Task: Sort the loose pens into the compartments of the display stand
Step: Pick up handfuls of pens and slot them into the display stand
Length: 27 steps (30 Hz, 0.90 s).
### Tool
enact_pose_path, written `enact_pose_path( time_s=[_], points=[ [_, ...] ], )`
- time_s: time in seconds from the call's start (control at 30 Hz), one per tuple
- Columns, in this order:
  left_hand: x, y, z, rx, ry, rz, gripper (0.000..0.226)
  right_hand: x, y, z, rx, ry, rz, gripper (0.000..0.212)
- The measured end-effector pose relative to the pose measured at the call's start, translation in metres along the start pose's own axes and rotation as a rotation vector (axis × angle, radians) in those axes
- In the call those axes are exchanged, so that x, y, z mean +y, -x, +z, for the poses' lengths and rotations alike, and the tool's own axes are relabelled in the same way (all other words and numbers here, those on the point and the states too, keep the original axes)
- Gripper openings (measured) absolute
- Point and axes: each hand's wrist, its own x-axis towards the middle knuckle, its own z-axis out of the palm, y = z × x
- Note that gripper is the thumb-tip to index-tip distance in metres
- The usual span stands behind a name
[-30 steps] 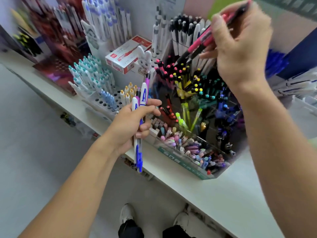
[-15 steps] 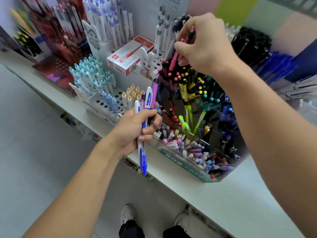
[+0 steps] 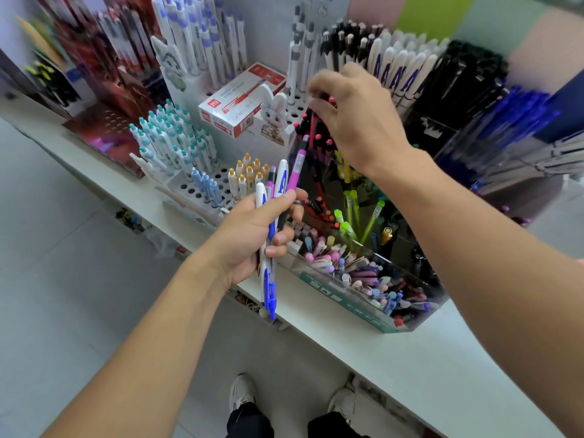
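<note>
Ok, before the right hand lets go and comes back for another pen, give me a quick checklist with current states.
1. Right hand over the red-capped pens compartment: ok.
2. Pink pen fully seated among them: cannot tell, fingers hide it.
3. Right fingers released: cannot tell.
4. Left hand grips the remaining pens firmly: ok.
5. Next pen, magenta, sticks up free to pinch: ok.
6. Matching magenta compartment spotted in the stand: cannot tell.

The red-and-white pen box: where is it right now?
Head view, upper centre-left: the red-and-white pen box lies on the white stand, behind the teal-capped pens, beside the rabbit figure.
</note>
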Motion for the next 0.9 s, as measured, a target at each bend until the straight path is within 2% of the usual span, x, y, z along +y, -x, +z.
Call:
enact_pose_path(
  time_s=[0.07, 0.17, 0.3, 0.37, 0.43, 0.5, 0.57, 0.63, 0.7, 0.8, 0.83, 0.9],
  points=[
    [0.001, 0.001, 0.000, -0.014, -0.012, -0.001, 0.023, 0.002, 0.001, 0.001, -0.049, 0.024, -0.051, 0.023],
    [0.004, 0.001, 0.001, 0.004, -0.074, 0.018, 0.031, 0.007, 0.007, 0.002, -0.063, -0.062, -0.006, 0.023],
    [0.006, -0.001, 0.008, 0.036, -0.215, 0.068, 0.020, 0.007, 0.024, 0.002, -0.175, 0.035, -0.006, 0.038],
    [0.006, -0.004, 0.015, 0.040, -0.222, 0.086, 0.023, 0.007, 0.037, -0.005, -0.114, 0.045, -0.002, 0.043],
    [0.005, -0.007, 0.021, 0.041, -0.232, 0.094, 0.022, 0.008, 0.050, -0.018, 0.029, 0.011, 0.010, 0.037],
    [0.002, -0.010, 0.029, 0.048, -0.274, 0.115, 0.020, 0.006, 0.063, -0.033, 0.138, -0.158, 0.032, 0.030],
    [-0.002, -0.013, 0.034, 0.064, -0.307, 0.148, 0.021, 0.006, 0.072, -0.045, 0.175, -0.349, 0.123, 0.027],
    [-0.006, -0.015, 0.038, 0.108, -0.290, 0.170, 0.021, 0.013, 0.074, -0.051, 0.168, -0.392, 0.215, 0.024],
    [-0.009, -0.016, 0.037, 0.184, -0.232, 0.179, 0.020, 0.016, 0.069, -0.053, 0.091, -0.350, 0.245, 0.025],
    [-0.011, -0.015, 0.031, 0.268, -0.158, 0.177, 0.018, 0.011, 0.049, -0.041, -0.109, -0.118, 0.070, 0.043],
    [-0.012, -0.014, 0.029, 0.275, -0.154, 0.173, 0.017, 0.009, 0.041, -0.034, -0.156, -0.045, 0.019, 0.043],
    [-0.011, -0.009, 0.026, 0.269, -0.155, 0.161, 0.015, 0.009, 0.028, -0.020, -0.148, 0.068, 0.027, 0.029]
  ],
)
